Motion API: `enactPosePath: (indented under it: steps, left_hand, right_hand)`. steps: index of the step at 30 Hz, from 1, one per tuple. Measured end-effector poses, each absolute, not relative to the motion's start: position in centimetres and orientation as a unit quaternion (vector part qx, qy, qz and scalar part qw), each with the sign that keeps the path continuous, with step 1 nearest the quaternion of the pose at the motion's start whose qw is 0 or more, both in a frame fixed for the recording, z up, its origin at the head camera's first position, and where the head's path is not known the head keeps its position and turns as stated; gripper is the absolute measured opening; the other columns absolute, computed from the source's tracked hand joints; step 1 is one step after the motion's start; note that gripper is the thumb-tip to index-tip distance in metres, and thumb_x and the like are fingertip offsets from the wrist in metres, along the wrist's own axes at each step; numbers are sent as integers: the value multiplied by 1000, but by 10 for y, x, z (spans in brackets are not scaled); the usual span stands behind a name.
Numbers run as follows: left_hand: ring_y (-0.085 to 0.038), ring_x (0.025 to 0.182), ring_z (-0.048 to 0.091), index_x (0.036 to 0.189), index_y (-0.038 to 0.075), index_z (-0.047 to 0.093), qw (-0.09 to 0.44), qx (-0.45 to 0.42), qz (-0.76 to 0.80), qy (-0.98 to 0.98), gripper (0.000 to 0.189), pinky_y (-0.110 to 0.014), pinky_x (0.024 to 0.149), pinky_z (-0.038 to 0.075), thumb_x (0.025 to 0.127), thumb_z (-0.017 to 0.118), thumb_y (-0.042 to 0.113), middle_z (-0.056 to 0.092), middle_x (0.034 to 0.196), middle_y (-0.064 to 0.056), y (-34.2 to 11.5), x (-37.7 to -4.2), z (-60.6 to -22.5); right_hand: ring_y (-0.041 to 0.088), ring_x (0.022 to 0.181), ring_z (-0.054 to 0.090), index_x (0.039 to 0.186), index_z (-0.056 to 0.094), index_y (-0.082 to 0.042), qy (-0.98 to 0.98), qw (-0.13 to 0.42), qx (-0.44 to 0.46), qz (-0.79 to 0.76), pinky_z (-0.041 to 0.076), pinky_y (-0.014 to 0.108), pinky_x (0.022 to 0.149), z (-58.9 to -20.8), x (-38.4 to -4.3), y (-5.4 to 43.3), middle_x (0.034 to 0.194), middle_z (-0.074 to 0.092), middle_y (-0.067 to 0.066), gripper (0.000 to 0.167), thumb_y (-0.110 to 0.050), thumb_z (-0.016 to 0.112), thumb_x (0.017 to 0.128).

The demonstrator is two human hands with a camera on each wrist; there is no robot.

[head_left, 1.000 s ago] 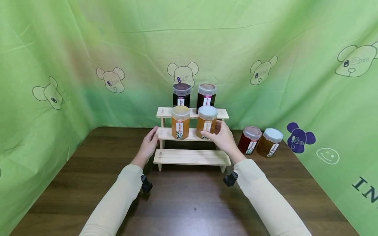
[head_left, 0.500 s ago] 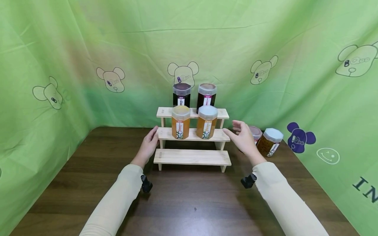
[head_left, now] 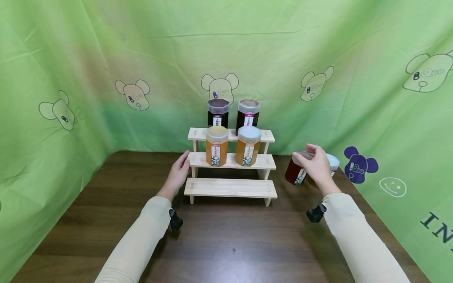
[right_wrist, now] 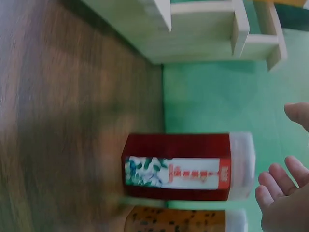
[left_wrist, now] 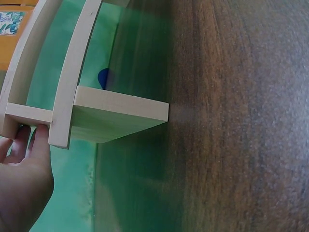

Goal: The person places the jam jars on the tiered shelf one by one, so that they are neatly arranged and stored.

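A three-step wooden display stand [head_left: 231,187] stands on the table. My left hand [head_left: 175,177] holds its left end at the middle step; in the left wrist view the fingers [left_wrist: 42,145] lie under that step's end, against the side upright. My right hand [head_left: 316,167], fingers apart and holding nothing, hovers over a dark red jar [head_left: 294,173] with a clear lid. The right wrist view shows a gap between the hand and this jar's lid. Beside it stands a brown speckled jar [right_wrist: 178,220] with a whitish lid, partly hidden by my right hand in the head view.
Two amber jars, a left one [head_left: 216,151] and a right one [head_left: 247,151], stand on the middle step. Two dark jars, a left one [head_left: 217,114] and a right one [head_left: 247,114], are on the top step. A green printed cloth [head_left: 162,51] surrounds the table [head_left: 226,239].
My right hand has let go of the right amber jar on the middle step and moved right, over the dark red jar. The left hand has stayed at the stand.
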State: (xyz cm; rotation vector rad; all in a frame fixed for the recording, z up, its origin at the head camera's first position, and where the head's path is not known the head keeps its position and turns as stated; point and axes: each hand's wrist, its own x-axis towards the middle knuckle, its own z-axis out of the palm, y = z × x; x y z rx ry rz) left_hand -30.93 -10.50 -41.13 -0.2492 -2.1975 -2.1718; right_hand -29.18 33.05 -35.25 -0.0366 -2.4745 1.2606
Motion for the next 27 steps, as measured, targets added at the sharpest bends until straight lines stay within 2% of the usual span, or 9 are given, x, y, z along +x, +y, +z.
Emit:
enactPosePath:
  steps: [9, 18, 27]
  left_hand:
    - [-31, 145, 30, 160, 5, 23, 19, -80, -701, -709, 51, -50, 116, 30, 111, 35, 15, 23, 162, -17, -106, -309, -411]
    - [-30, 145, 30, 159, 5, 24, 17, -76, -702, -708, 51, -49, 116, 31, 111, 35, 16, 24, 162, -16, -104, -310, -411]
    - [-30, 145, 30, 160, 6, 23, 13, -74, -702, -708, 51, -49, 116, 31, 111, 34, 16, 23, 163, -16, -105, -309, -411]
  right_hand:
    - [47, 136, 37, 151, 26, 12, -882, 160, -25, 442, 34, 56, 112, -360, -294, 346, 147, 36, 36, 80, -30, 68, 97]
    - [53, 139, 28, 155, 8, 12, -889, 102, -21, 445, 28, 60, 114, -367, -298, 352, 153, 22, 41, 96, -36, 68, 96]
    - [55, 139, 26, 154, 1, 13, -894, 82, -19, 440, 27, 60, 115, -375, -301, 358, 152, 21, 42, 100, -34, 68, 96]
